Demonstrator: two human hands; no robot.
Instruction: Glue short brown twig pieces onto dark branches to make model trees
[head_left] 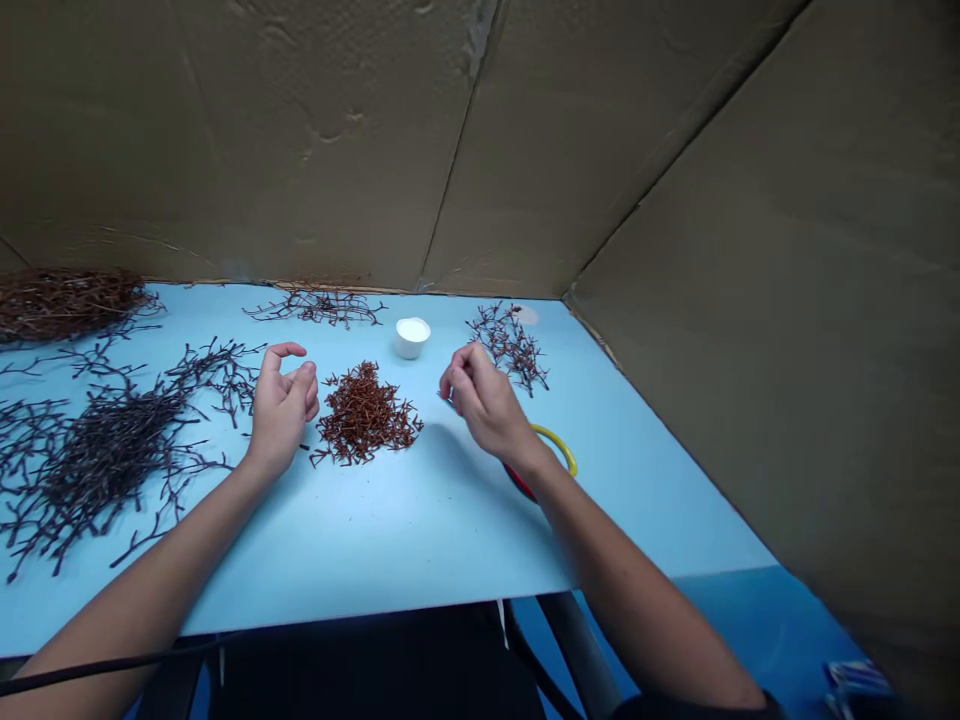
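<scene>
My left hand (283, 412) hangs curled over the blue board, with nothing visible in it. It is nearest a heap of dark branching twigs (105, 465) and a pile of short reddish-brown twig pieces (366, 415). My right hand (484, 395) has its fingertips drawn together, and I cannot tell whether they pinch something small. Behind it lie dark branching twigs (508, 345) and a small white cup (412, 337) holding something white. A yellow-and-red looped object (553, 446) is partly hidden under my right wrist.
The light blue board (420, 540) ends in a front edge close to my forearms. Brown cardboard walls (300, 150) stand along the back and right. More twigs (319, 307) and a brown twig heap (67, 305) lie at the back. A black cable (112, 670) crosses lower left.
</scene>
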